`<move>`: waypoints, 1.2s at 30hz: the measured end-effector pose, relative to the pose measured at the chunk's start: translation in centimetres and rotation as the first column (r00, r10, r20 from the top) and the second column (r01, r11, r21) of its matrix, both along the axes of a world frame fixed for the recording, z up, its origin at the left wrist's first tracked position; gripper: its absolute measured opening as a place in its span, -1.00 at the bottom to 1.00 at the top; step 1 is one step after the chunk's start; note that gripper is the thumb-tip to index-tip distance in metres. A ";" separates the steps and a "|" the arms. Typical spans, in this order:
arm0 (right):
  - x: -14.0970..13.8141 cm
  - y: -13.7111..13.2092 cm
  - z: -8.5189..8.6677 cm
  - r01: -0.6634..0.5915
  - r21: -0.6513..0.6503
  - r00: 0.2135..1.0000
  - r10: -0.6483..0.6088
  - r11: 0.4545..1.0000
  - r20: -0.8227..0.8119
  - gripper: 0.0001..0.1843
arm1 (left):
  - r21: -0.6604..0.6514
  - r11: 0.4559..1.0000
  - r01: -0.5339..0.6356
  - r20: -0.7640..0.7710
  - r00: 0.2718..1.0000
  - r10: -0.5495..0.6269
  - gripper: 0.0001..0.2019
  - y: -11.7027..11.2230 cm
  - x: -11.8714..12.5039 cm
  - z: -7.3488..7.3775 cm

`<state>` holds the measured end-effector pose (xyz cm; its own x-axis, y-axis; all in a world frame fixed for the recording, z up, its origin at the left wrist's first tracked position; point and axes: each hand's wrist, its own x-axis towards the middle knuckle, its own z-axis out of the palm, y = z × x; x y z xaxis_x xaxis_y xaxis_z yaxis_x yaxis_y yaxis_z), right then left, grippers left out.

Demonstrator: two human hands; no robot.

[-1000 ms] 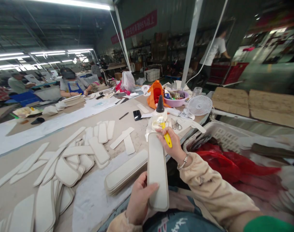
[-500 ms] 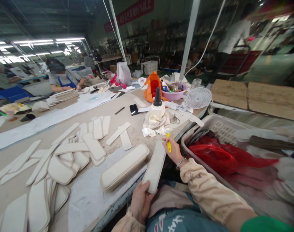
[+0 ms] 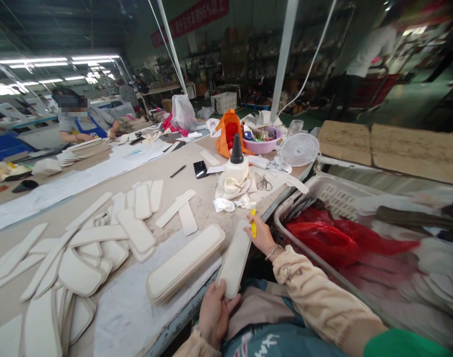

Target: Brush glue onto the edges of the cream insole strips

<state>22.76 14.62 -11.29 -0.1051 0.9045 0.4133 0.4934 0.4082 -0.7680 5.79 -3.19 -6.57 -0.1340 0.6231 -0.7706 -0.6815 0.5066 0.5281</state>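
Note:
My left hand (image 3: 214,311) is closed on the near end of a long cream panel with rounded corners (image 3: 233,258), thumb on top. The panel tilts over the table's front edge. At its far end, my right hand (image 3: 262,236) grips a small yellow-handled tool (image 3: 253,223), its fingers also at the panel's edge; what kind of tool it is I cannot make out. A neat stack of similar panels (image 3: 185,263) lies just left of the held one. Beyond my right hand stands a white bottle with a black cone-shaped cap (image 3: 236,168), with crumpled cloth around its base.
Loose panels (image 3: 85,267) are heaped on the left of the table. Scissors (image 3: 264,183), a phone (image 3: 200,169) and a white fan (image 3: 299,149) lie farther back. A plastic crate (image 3: 282,218) with a red bag (image 3: 323,233) stands at right. A co-worker (image 3: 85,121) sits across the table.
My view has turned slightly right, so the table things sit farther left. Both hands keep their hold on the panel and the yellow-handled tool, with little other movement.

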 end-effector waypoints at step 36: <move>-1.4 -0.3 0.2 0.149 -0.008 0.915 -0.134 0.989 0.379 -0.52 | -0.045 0.999 -0.021 -0.070 0.997 0.018 -0.92 1.0 0.7 0.2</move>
<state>21.40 14.32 -11.08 -0.1162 0.9351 0.3349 0.7996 0.2880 -0.5269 6.48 -2.20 -6.38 -0.2001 0.5845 -0.7863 -0.6537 0.5182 0.5516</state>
